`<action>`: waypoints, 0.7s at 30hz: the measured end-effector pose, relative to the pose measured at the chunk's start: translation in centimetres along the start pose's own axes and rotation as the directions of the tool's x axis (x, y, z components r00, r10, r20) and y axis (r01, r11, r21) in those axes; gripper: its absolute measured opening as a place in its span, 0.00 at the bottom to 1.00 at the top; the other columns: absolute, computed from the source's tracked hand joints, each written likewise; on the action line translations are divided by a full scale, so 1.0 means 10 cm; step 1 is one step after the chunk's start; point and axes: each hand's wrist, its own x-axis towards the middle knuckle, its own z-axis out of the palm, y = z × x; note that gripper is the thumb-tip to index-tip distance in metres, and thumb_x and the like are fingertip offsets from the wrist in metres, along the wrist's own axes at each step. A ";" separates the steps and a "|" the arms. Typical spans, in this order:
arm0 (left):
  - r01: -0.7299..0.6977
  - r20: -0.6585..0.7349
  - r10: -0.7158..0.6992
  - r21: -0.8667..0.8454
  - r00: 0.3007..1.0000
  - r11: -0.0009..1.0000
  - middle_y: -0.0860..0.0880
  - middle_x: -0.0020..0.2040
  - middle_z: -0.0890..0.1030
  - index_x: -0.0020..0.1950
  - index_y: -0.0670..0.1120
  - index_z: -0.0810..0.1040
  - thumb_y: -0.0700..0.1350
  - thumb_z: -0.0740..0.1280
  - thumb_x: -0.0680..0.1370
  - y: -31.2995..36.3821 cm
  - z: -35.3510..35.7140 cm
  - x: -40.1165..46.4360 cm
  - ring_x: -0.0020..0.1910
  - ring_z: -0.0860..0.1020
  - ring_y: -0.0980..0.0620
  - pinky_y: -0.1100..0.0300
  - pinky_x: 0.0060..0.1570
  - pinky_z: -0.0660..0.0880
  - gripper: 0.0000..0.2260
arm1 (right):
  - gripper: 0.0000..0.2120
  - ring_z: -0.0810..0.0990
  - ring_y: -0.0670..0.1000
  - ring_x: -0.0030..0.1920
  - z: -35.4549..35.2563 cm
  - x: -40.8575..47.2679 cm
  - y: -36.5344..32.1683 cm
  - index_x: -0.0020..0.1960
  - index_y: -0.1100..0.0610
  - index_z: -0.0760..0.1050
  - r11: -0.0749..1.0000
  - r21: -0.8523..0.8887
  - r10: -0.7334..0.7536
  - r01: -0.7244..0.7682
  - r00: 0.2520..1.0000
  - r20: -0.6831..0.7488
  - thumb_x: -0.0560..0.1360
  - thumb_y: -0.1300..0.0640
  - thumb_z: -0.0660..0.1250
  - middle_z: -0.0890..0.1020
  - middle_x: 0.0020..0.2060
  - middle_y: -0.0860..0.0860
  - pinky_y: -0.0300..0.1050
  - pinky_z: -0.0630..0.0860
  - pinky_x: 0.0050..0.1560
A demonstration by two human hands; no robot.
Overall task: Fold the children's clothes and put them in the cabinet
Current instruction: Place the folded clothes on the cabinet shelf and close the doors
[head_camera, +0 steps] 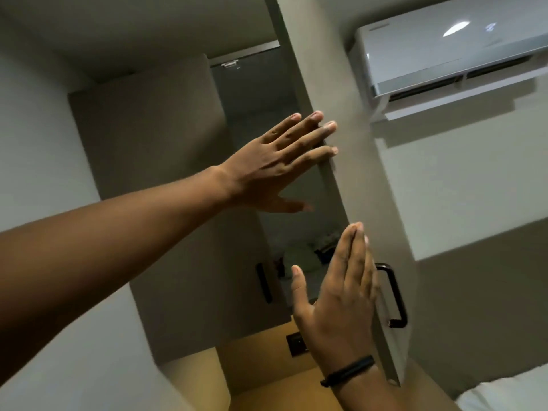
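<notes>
cabinet interior [299, 250] dim, contents blurred, air conditioner [453, 54] cropped

The grey cabinet door [350, 185] is seen ajar from below. The left hand [272, 164] is laid flat over its edge, fingers spread. The right hand [338, 301] is pressed flat lower down, beside the dark handle [396, 295]. Clothes [299, 256] are dimly glimpsed inside.

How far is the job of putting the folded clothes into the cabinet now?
Some cloth already lies dimly inside the cabinet. Both the left hand and right hand are empty and flat at the open door. Seemingly left: shutting that door.
</notes>
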 end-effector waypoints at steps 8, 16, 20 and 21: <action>0.052 0.347 -0.050 0.003 0.936 0.999 0.43 0.87 0.44 0.87 0.50 0.43 0.76 0.46 0.82 -0.37 0.97 -1.29 0.86 0.43 0.42 0.42 0.84 0.47 0.43 | 0.48 0.38 0.58 0.82 1.77 -0.06 -0.37 0.82 0.59 0.32 0.999 -0.040 0.040 -0.031 0.966 0.256 0.80 0.32 0.54 0.37 0.82 0.58 0.59 0.52 0.81; 0.101 0.407 -0.082 -0.027 0.910 0.994 0.41 0.87 0.43 0.87 0.51 0.39 0.78 0.42 0.80 -0.43 1.67 -1.38 0.86 0.42 0.41 0.43 0.84 0.45 0.44 | 0.51 0.31 0.58 0.81 2.55 0.17 -0.17 0.80 0.58 0.25 0.999 -0.008 0.044 -0.044 0.942 0.334 0.79 0.28 0.51 0.28 0.80 0.57 0.59 0.43 0.82; 0.113 0.380 -0.087 -0.047 0.921 0.993 0.41 0.87 0.42 0.87 0.51 0.39 0.77 0.44 0.81 -0.43 1.84 -1.41 0.86 0.41 0.41 0.42 0.84 0.45 0.43 | 0.52 0.31 0.58 0.81 2.70 0.13 -0.17 0.80 0.58 0.26 0.999 -0.011 0.053 -0.052 0.956 0.288 0.78 0.26 0.51 0.28 0.80 0.57 0.57 0.39 0.81; 0.118 0.372 -0.090 -0.053 0.924 0.992 0.41 0.87 0.42 0.87 0.51 0.39 0.76 0.44 0.81 -0.44 1.86 -1.43 0.86 0.41 0.41 0.42 0.84 0.45 0.43 | 0.53 0.31 0.58 0.81 2.72 0.13 -0.17 0.80 0.58 0.26 0.999 -0.024 0.049 -0.044 0.960 0.276 0.78 0.26 0.51 0.28 0.80 0.57 0.57 0.38 0.81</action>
